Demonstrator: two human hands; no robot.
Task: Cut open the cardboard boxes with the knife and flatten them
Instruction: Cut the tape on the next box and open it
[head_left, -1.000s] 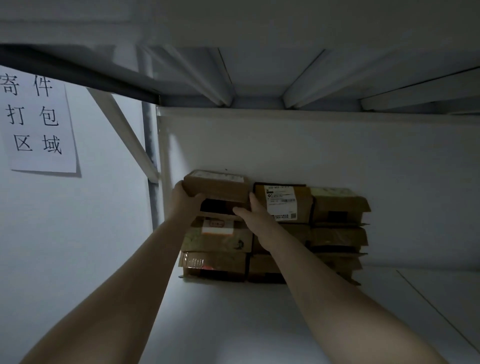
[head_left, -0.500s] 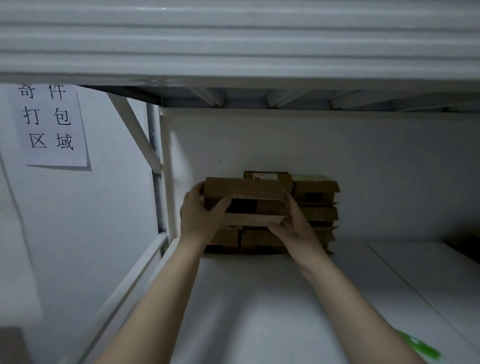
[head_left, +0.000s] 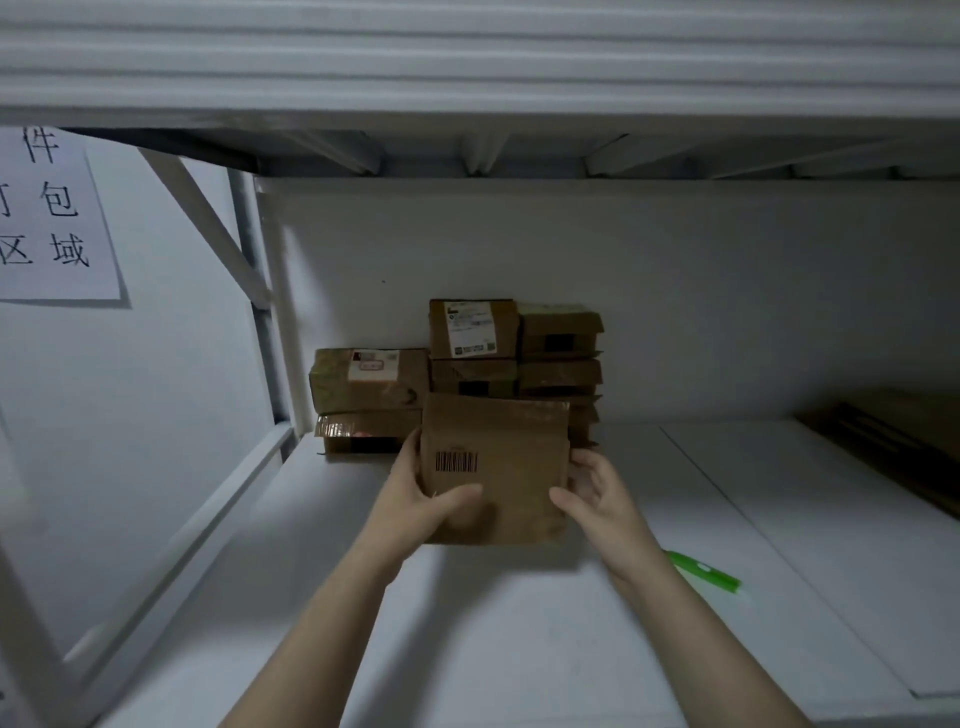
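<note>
I hold a brown cardboard box (head_left: 506, 457) with a barcode on its facing side, lifted over the white shelf. My left hand (head_left: 423, 499) grips its left edge, thumb across the front. At the box's right edge my right hand (head_left: 592, 493) holds on with curled fingers. Behind it stands a stack of several more cardboard boxes (head_left: 467, 358) against the back wall. A green knife (head_left: 704, 569) lies on the shelf to the right of my right forearm.
The white shelf surface (head_left: 519, 623) runs under an upper shelf (head_left: 467, 78). A metal post and diagonal brace (head_left: 249, 291) stand at left. A paper sign (head_left: 52, 218) hangs on the left wall. Flat brown cardboard (head_left: 893, 441) lies at far right.
Both hands pulled the top left box off the stack, brought it toward me and turned it so its barcode side faces me. The view dropped and the green knife came into sight.
</note>
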